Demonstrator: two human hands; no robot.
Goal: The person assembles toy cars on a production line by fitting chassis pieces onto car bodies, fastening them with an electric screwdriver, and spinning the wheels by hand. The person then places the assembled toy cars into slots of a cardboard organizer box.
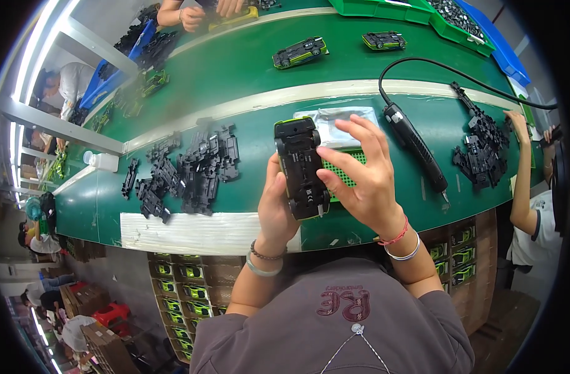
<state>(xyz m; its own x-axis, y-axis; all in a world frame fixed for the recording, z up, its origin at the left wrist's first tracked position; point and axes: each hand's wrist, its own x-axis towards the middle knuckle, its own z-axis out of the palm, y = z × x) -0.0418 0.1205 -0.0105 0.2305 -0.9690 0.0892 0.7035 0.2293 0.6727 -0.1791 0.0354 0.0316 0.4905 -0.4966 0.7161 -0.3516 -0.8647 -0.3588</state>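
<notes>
A toy car (pixel 302 168) is upside down over the front of the bench, its black underside facing up and a lime-green edge showing. My left hand (pixel 277 199) is closed around its left side. At the car's right side is my right hand (pixel 366 177), fingers spread, with thumb and forefinger tips at the edge of the underside. Whether they touch it I cannot tell. Behind that hand are a green perforated tray (pixel 344 167) and a silvery bag (pixel 335 117). A black electric screwdriver (pixel 416 143) lies to the right.
Black plastic chassis parts lie in a left heap (pixel 201 165) and a right heap (pixel 482 149). Two upturned cars, one a green-edged car (pixel 384 41), are on the far strip. Green bins (pixel 462 28) stand far right. Co-workers' hands (pixel 193 19) work across the bench; cartons of cars (pixel 182 290) stand below.
</notes>
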